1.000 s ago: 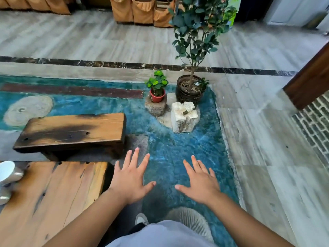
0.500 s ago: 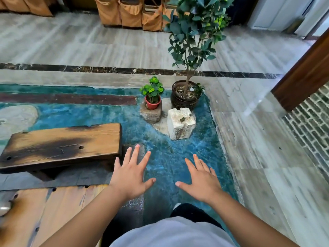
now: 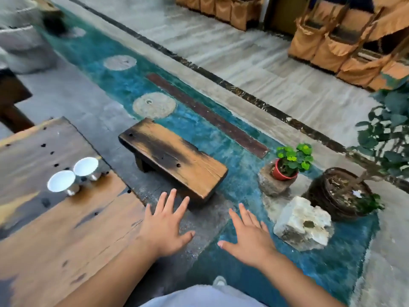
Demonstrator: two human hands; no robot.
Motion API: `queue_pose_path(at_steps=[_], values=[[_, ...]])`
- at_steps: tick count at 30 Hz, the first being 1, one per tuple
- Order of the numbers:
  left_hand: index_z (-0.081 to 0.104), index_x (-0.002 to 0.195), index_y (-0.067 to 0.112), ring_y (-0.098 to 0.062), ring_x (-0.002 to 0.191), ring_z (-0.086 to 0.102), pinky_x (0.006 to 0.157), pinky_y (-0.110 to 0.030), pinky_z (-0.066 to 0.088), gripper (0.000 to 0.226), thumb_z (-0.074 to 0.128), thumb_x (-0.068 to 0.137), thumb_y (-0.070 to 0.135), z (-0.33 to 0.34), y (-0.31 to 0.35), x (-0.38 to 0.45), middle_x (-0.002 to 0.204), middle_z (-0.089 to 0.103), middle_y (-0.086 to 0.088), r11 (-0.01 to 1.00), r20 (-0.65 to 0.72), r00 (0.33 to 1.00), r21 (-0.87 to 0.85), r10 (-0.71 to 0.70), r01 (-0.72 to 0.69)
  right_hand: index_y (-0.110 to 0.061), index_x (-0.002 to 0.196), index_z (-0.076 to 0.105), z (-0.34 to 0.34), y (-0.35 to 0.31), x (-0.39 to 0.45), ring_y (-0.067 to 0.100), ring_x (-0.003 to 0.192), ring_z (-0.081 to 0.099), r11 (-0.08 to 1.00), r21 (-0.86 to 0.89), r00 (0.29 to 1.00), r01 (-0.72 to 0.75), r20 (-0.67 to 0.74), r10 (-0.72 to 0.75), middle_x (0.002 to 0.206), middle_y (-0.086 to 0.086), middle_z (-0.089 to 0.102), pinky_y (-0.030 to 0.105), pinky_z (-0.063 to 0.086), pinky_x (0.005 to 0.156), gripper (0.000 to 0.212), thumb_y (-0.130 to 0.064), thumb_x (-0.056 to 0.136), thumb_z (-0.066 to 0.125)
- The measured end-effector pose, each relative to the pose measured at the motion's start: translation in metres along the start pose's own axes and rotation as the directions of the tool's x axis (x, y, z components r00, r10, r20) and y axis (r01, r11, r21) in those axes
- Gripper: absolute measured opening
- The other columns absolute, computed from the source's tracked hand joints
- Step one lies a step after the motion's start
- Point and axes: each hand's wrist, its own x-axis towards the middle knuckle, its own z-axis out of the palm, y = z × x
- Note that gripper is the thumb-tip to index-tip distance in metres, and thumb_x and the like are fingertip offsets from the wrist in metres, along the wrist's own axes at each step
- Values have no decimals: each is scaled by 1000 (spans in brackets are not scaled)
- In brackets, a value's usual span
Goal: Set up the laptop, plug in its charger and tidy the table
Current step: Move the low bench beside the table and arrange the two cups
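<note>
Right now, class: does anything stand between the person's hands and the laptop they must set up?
That can't be judged: no laptop or charger is in view. Both the left hand and right hand are open and empty. The table holds only two white cups.

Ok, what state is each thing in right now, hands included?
Left hand: open, fingers spread, empty.
Right hand: open, empty.
Cups: two, upright on table, side by side.
Bench: upright, top bare.
Red pot: upright on a stone.
</note>
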Motion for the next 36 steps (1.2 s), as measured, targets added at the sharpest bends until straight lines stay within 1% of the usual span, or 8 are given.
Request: queue_pose_path(at_steps=[4,8,13,18,21,24,30,36], values=[[-6,154,43,-30,153,-5,115,-62,17,95,28,74,82,7,-15,-41,167,-14,-4,947,41,959,-156,-279,282,-37,155,1,-20,-30,43,22,152,-1,952,-151,964,264,82,-254,165,-4,-15,50,8,119,100,-80,75,44],[-6,154,43,-31,153,-2,116,-61,16,94,24,73,83,21,-30,-94,167,-12,-5,836,99,861,-205,-499,508,-37,155,0,-20,-77,67,22,152,0,847,-239,878,476,186,-441,165,-4,-12,51,11,120,100,-80,77,45],[-9,154,42,-31,153,-3,116,-61,16,95,20,74,84,31,-50,-144,167,-11,-6,707,136,746,-246,-652,663,-35,155,2,-7,-137,76,21,152,3,729,-281,780,624,270,-564,166,-4,-10,51,15,119,101,-80,77,46],[-9,154,41,-30,153,-6,117,-62,11,96,26,75,84,32,-72,-171,166,-15,-5,645,154,702,-297,-696,704,-34,155,5,9,-187,67,21,151,6,675,-284,732,681,295,-614,166,-4,-5,50,16,119,101,-80,74,45],[-9,154,41,-29,153,-8,117,-61,9,98,25,74,85,31,-92,-181,166,-16,-4,650,144,707,-301,-692,698,-35,154,5,14,-209,64,21,151,7,662,-296,725,689,294,-623,166,-4,-4,50,15,119,101,-80,72,43],[-8,154,41,-29,153,-8,117,-61,9,98,23,72,85,27,-117,-183,167,-14,-4,669,141,726,-302,-674,679,-36,154,5,17,-226,65,19,151,8,681,-286,738,675,266,-620,166,-5,-3,49,16,119,102,-80,70,42],[-4,156,39,-29,153,-7,118,-60,11,94,26,78,82,19,-157,-178,167,-12,-5,728,118,777,-288,-618,623,-35,154,8,20,-248,68,21,150,11,746,-250,787,618,204,-583,166,-4,2,47,18,119,99,-79,73,44],[-3,156,39,-29,153,-6,118,-60,13,93,28,79,81,19,-175,-159,167,-12,-5,717,164,775,-301,-610,629,-34,155,7,23,-259,79,20,150,10,761,-215,788,612,255,-561,166,-3,1,46,19,119,101,-79,73,45]])
